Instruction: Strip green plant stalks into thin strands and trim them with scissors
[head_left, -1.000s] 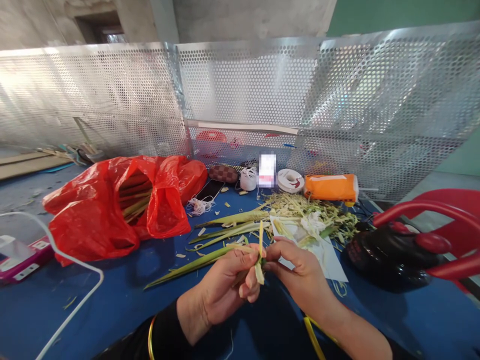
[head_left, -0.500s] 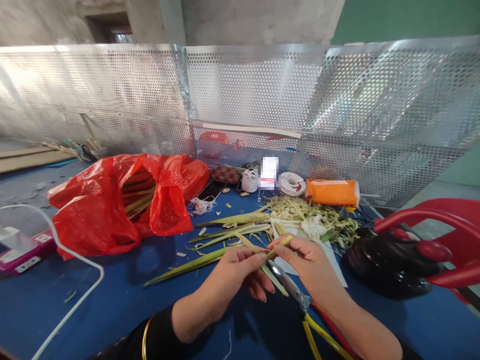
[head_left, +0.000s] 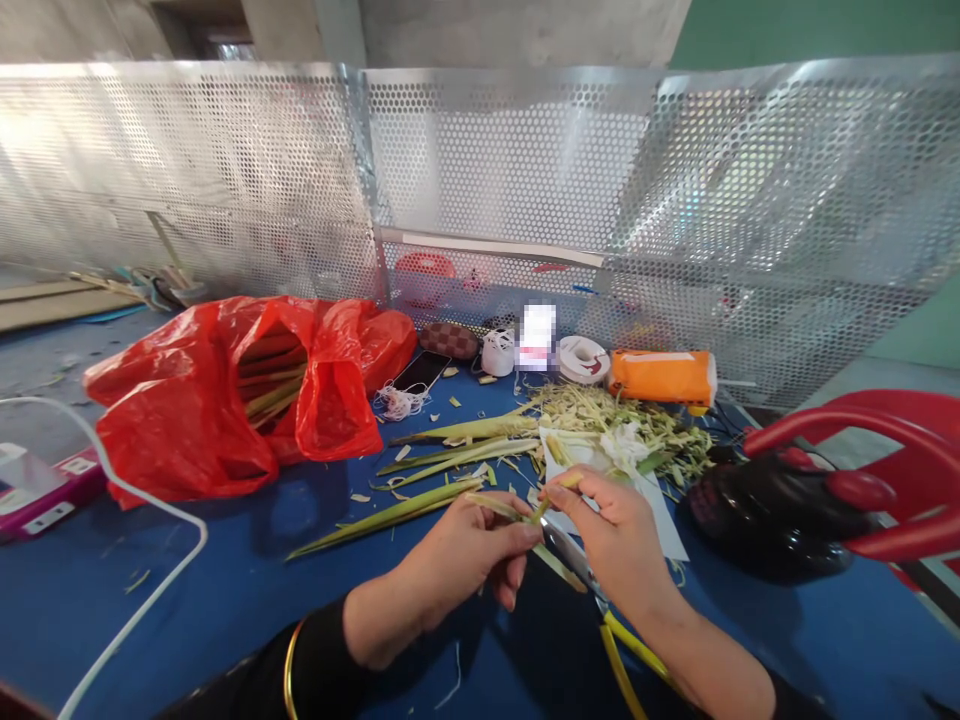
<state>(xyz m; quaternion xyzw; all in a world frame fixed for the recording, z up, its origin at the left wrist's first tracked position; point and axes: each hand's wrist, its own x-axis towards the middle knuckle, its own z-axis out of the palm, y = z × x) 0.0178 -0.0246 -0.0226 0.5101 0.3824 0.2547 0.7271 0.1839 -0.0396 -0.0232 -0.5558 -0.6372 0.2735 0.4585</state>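
Note:
My left hand [head_left: 484, 540] pinches a pale green leaf strip [head_left: 491, 506] between thumb and fingers; its lower end [head_left: 564, 572] sticks out below. Close beside it, my right hand [head_left: 611, 515] pinches a short yellow-green piece of leaf [head_left: 559, 490], and the two pieces meet between my fingertips. Metal scissors [head_left: 574, 555] with yellow handles [head_left: 630, 650] lie under my right hand; whether its hidden fingers also hold them I cannot tell. Long green leaf stalks [head_left: 405, 515] lie on the blue table beyond my left hand.
Leaf shavings [head_left: 675, 440] are heaped behind white paper [head_left: 667, 525]. A black kettle [head_left: 765, 520] with red handle stands right. A red plastic bag [head_left: 180, 400] of stalks and a white cable [head_left: 157, 495] are left. Tape roll [head_left: 583, 360] and orange packet [head_left: 664, 378] line the perforated metal screen [head_left: 510, 160].
The leaf strip in my left hand now lies flatter and bends at my fingertips. My left fingers have curled in more. The view has tilted down slightly.

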